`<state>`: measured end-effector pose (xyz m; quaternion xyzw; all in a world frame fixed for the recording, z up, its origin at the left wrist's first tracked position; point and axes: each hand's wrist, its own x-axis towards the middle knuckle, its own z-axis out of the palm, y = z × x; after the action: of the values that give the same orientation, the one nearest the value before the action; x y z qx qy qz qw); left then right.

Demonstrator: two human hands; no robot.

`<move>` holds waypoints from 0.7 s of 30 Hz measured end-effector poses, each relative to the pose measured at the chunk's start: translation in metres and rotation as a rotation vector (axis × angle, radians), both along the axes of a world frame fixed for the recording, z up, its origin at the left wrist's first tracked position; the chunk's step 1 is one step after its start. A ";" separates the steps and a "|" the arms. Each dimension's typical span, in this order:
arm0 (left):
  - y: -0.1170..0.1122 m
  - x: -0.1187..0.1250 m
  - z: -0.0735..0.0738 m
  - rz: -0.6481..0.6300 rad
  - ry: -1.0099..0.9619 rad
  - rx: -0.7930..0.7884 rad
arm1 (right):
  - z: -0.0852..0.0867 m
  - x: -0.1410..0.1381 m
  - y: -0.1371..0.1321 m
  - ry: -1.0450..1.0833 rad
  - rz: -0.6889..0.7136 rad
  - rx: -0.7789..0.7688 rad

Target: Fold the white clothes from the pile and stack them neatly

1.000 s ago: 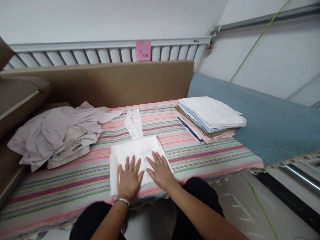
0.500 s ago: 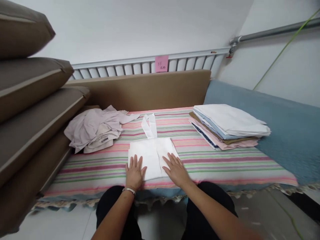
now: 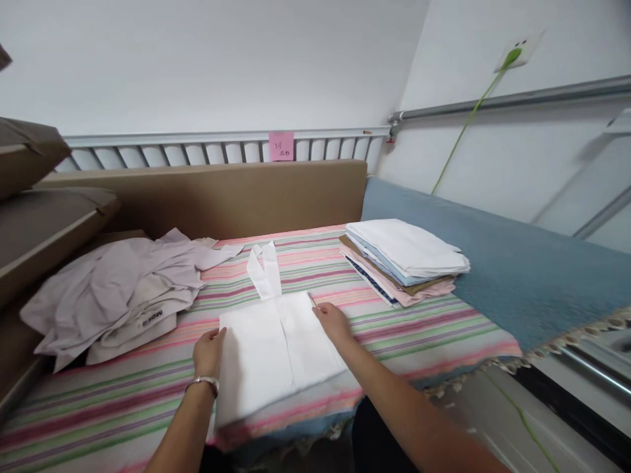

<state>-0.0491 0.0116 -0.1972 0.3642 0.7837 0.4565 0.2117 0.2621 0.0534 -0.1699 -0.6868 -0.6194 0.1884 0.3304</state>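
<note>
A folded white garment [image 3: 256, 355] with two flat white straps [image 3: 266, 269] sticking out from its far edge lies in front of me. A crease or opening runs down its middle. At its left edge, my left hand [image 3: 208, 358], with a bracelet at the wrist, pinches the fabric between curled fingers. My right hand [image 3: 335, 325] holds the far right corner between thumb and fingertips. The near left side of the garment looks slightly raised off the striped cloth [image 3: 394, 355] under it.
Right of the garment is a stack of folded clothes [image 3: 404, 256], white on top. Crumpled pale clothes [image 3: 128, 282] lie to the left, beside brown cushions [image 3: 39, 217]. A brown backboard [image 3: 221, 203], a radiator [image 3: 207, 155] with a pink note [image 3: 281, 146], and a blue-covered side panel [image 3: 473, 256] border the surface.
My hands have gone from lying flat on the garment to gripping its left edge and far right corner. The view has shifted right and closer.
</note>
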 end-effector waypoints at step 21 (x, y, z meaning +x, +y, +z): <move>0.034 -0.010 0.015 -0.258 0.408 0.096 | 0.019 -0.011 0.060 -0.197 0.324 0.036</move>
<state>-0.0595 0.0456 -0.1818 0.5555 0.7347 0.3792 0.0881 0.2516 0.1130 -0.1511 -0.5871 -0.7546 0.1599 0.2456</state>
